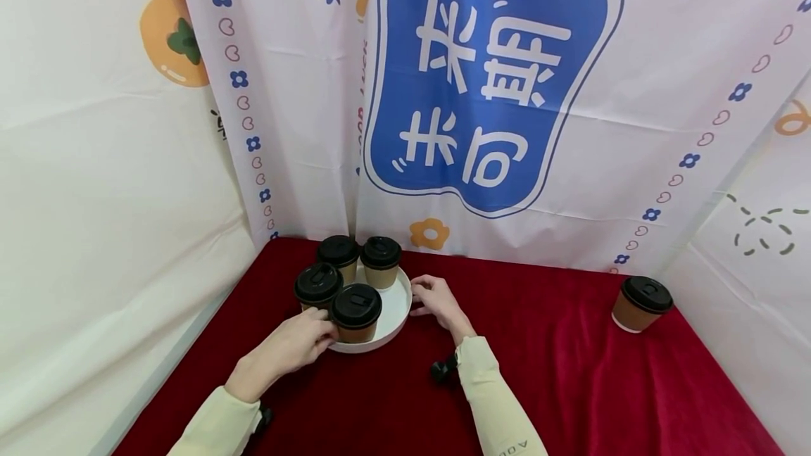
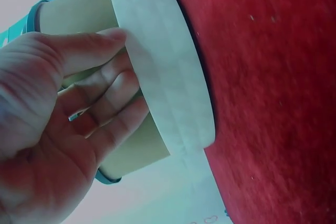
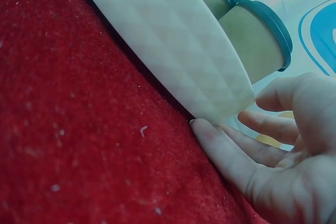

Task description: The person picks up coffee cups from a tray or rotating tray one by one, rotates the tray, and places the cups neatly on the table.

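Note:
A round white tray (image 1: 395, 305) with a faceted side wall (image 2: 168, 72) stands on red cloth at the left. It bears several brown paper cups with black lids, including a front cup (image 1: 357, 314), a left cup (image 1: 318, 283) and two rear cups (image 1: 381, 261). My left hand (image 1: 294, 347) pinches the tray's near-left rim between the front and left cups; its thumb tip lies on the rim and the other fingertips go behind it. At the right edge, my right hand (image 1: 440, 301) grips the tray's outer wall (image 3: 173, 45) with bent fingers.
Another lidded brown cup (image 1: 641, 303) stands alone at the far right of the red cloth (image 1: 538, 357). White printed curtains (image 1: 304, 125) hang behind and at both sides. Dark wrist devices (image 1: 443, 369) are strapped under both light sleeves.

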A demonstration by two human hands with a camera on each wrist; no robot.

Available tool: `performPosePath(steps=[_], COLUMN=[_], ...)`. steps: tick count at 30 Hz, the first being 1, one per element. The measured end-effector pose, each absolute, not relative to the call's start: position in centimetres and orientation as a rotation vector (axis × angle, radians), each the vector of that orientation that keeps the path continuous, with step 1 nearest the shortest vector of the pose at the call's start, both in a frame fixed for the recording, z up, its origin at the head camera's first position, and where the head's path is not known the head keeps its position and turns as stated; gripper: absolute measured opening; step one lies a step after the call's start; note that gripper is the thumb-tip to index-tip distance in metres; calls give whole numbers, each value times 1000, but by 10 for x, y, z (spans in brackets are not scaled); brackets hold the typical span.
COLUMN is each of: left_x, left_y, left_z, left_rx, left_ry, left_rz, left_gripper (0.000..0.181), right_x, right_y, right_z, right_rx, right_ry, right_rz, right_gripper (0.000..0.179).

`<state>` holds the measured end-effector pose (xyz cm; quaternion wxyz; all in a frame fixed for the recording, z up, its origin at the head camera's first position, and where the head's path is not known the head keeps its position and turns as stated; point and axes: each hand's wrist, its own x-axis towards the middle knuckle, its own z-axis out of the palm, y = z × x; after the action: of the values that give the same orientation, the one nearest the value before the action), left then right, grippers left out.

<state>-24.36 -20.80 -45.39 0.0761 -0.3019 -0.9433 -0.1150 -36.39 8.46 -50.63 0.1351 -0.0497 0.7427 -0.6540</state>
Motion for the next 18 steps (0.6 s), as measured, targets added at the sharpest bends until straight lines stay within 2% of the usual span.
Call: performPosePath(steps=[10,18], left_x=[-238,-214], left_y=[-213,-186], left_z=[-439,-412], left_rx=[-834,-1036], left_ry=[-2921,-2923], left_rz=[-424,-664], left_gripper=[6,14], right_x=[-364,-365], right_y=[85,85], right_z=[-509,-510], right_rx=[-145,-154], right_ry=[2158,2159], right_rz=[-1901,-1906], right_gripper=[30,30])
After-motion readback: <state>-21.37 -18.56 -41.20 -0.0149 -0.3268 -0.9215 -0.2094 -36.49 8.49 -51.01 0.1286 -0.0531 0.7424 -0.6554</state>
